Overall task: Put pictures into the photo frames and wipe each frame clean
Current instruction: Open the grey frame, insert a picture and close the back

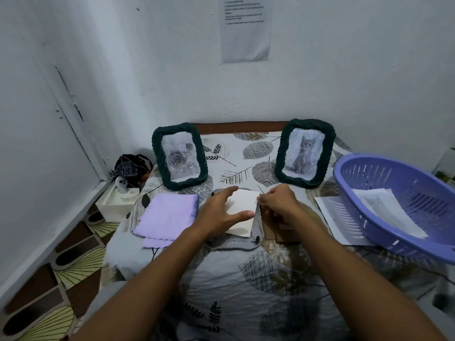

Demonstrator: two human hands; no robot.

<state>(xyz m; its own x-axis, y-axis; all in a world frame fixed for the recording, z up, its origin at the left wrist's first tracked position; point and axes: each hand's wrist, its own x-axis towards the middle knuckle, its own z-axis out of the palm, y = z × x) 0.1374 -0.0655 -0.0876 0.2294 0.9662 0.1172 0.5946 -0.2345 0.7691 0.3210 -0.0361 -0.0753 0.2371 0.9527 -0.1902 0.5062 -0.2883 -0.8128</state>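
Two dark green rope-edged photo frames stand upright at the back of the table: the left frame (179, 155) shows a rose picture, the right frame (304, 152) a grey cat picture. In front of me a third frame (256, 225) lies face down with a white picture sheet (242, 204) on it. My left hand (221, 212) rests spread over the sheet's left side. My right hand (278, 203) pinches the sheet's right edge. A brown backing board (273, 230) lies under my right hand. A folded lilac cloth (167, 215) lies to the left.
A purple plastic basket (394, 215) with a printed sheet inside sits at the right, over more printed paper (334, 215). A leaf-patterned cloth (246, 279) covers the table. A dark bag (130, 168) and a white box (115, 203) sit on the floor at the left.
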